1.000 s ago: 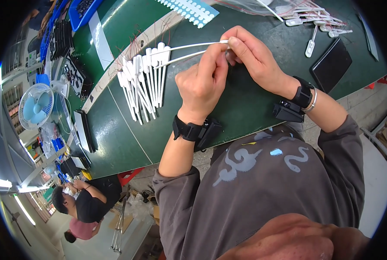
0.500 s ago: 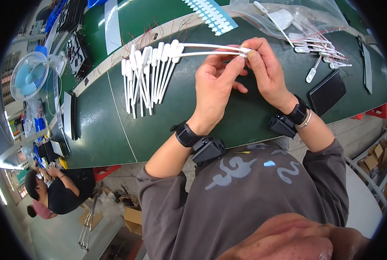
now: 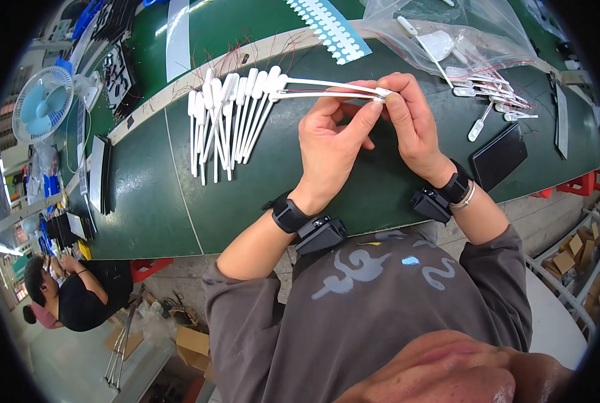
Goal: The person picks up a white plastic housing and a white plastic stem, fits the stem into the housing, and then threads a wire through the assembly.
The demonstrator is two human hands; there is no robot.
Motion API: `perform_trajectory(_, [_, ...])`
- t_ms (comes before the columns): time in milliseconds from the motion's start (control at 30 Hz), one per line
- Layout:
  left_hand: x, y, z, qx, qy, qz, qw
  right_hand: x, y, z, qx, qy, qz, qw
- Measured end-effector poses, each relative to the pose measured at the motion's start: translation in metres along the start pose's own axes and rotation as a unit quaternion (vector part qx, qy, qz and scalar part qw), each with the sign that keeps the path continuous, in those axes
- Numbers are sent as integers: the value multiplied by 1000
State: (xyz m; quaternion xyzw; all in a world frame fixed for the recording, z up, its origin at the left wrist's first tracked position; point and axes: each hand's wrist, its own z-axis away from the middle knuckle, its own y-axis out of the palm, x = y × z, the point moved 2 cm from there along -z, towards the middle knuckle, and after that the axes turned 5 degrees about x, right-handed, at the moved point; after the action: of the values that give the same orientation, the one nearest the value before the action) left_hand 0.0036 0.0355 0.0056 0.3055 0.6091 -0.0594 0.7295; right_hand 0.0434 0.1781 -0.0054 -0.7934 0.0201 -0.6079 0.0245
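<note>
Still pinches the ends of two slender white plastic-looking stems (image 3: 327, 84) between left hand (image 3: 330, 138) and right hand (image 3: 411, 124), above the smooth dark-green tabletop (image 3: 246, 201); now shows a thin red wire (image 3: 307, 91) between them, apparently still working at those ends.

Right hand (image 3: 413, 119) partly obscures gripped ends of two white rods (image 3: 327, 84). Cropped by upper edge: blue sheet (image 3: 329, 30), 12 o'clock; clear plastic bag (image 3: 491, 33), 1–2 o'clock.

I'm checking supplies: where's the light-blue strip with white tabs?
In the head view, the strip lies at top centre, across the pale rail, left of the clear bag.
</note>
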Motion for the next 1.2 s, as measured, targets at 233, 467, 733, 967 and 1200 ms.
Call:
perform_trajectory(233, [-1,3,1,3,1,35,999,-3,2,-2,-17,-32,-8,999])
perform_trajectory(467, [-2,3,4,21,-90,162,983,-1,6,-4,-23,-99,149,984])
perform_trajectory(733, [-1,4,8,14,-76,151,986,0,8,-2,-23,-105,141,984])
perform_trajectory(967, [0,4,8,9,-80,157,984,1,6,-3,-10,-123,166,978])
perform_trajectory(1200, [-7,4,11,17,-81,114,990,3,5,-3,-1,-163,187,969])
